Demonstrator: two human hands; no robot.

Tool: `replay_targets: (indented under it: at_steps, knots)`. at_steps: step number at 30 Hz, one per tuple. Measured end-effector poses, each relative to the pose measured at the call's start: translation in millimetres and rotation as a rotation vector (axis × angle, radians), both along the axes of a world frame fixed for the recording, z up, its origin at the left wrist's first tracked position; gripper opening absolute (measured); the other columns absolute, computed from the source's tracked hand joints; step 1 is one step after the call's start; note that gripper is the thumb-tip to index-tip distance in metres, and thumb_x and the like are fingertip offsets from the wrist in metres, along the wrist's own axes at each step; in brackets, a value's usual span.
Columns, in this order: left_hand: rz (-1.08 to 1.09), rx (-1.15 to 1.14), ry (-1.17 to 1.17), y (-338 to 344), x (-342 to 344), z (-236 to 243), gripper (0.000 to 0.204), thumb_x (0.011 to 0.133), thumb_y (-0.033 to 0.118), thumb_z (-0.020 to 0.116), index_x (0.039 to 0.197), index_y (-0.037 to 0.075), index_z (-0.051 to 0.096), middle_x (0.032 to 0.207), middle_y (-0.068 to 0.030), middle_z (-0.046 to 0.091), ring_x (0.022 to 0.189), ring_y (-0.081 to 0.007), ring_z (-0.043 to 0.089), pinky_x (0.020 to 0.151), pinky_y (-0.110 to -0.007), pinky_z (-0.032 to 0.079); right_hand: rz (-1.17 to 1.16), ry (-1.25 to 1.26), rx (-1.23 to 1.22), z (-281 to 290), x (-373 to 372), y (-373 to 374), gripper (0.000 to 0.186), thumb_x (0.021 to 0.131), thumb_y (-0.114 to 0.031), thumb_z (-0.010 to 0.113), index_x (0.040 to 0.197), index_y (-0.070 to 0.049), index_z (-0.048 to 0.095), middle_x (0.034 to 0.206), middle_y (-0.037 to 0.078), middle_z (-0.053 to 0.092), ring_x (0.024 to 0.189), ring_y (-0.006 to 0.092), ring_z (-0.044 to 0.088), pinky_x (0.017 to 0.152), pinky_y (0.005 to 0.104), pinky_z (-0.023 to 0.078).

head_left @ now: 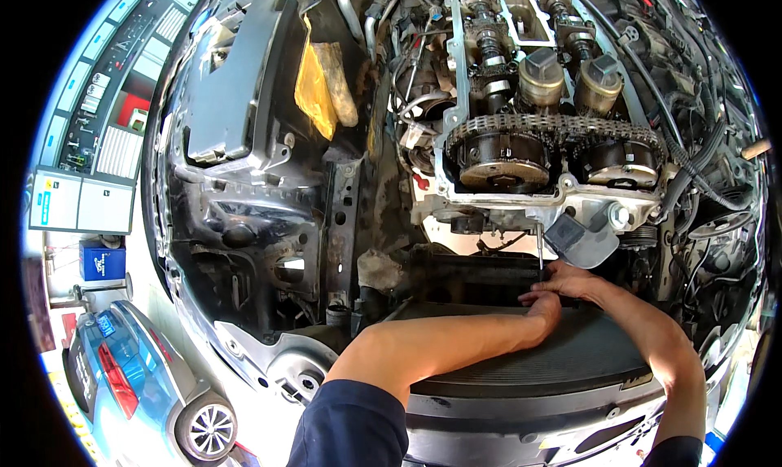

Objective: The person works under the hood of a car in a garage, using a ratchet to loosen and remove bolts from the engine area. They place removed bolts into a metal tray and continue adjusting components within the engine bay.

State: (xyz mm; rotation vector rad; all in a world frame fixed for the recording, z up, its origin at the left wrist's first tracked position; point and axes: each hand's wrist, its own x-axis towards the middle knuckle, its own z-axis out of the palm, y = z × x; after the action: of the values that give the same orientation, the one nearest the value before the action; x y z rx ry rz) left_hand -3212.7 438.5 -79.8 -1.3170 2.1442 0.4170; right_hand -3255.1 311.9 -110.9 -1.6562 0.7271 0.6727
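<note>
Below the front of the opened engine, my right hand [570,280] is closed around the lower end of a slim upright metal rod [540,247]. My left hand [544,310] sits just beneath it, its fingers curled and partly hidden, so what they grip cannot be made out. A grey plate with a dark block [593,245] is right of the rod. Above, a timing chain [550,123] runs over two round sprockets [501,170] [619,167] on the engine. The dark radiator [497,361] lies under my forearms.
A dark plastic housing [220,84] with a yellow cloth [318,92] fills the upper left. Hoses [692,170] line the right. Beyond the car are a tool wall [94,125], a blue box [103,259] and a blue car [138,385]. The front body panel [521,418] edges the bay.
</note>
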Motion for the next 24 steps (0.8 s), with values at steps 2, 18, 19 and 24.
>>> replay_targets:
  at_steps: [2,18,19,24]
  knots:
    - [0.061,-0.008,0.056,-2,-5,-4,0.021,0.084,0.017,0.056,0.092,0.007,0.073,0.083,-0.0113,0.070,0.069,-0.0280,0.068,0.043,-0.042,0.052,-0.062,0.017,0.047,-3,-4,2,0.040,0.084,-0.030,0.073,0.104,0.004,0.063,0.093,0.010,0.067,0.089,0.0171,0.061,0.079,0.0303,0.048]
    - [0.026,-0.046,0.236,-14,3,8,0.027,0.086,0.017,0.051,0.100,0.005,0.071,0.086,-0.0154,0.070,0.068,-0.0362,0.068,0.049,-0.051,0.056,-0.372,0.222,0.566,41,8,-1,0.035,0.092,-0.015,0.061,0.117,0.008,0.052,0.114,0.022,0.062,0.108,0.0253,0.062,0.094,0.0343,0.048]
    - [0.078,-0.028,0.256,-14,-1,2,0.027,0.086,0.017,0.051,0.100,0.005,0.071,0.086,-0.0158,0.070,0.068,-0.0366,0.068,0.050,-0.051,0.056,-0.288,0.203,0.503,38,8,-2,0.032,0.092,-0.012,0.060,0.114,0.008,0.052,0.114,0.024,0.062,0.107,0.0269,0.062,0.092,0.0356,0.049]
    - [0.158,0.108,0.003,-19,-23,-19,0.026,0.085,0.016,0.053,0.101,0.005,0.071,0.089,-0.0172,0.069,0.068,-0.0392,0.067,0.054,-0.054,0.057,-0.196,0.117,0.302,12,5,-2,0.032,0.088,-0.011,0.066,0.110,0.008,0.054,0.107,0.020,0.063,0.100,0.0272,0.065,0.088,0.0367,0.052]
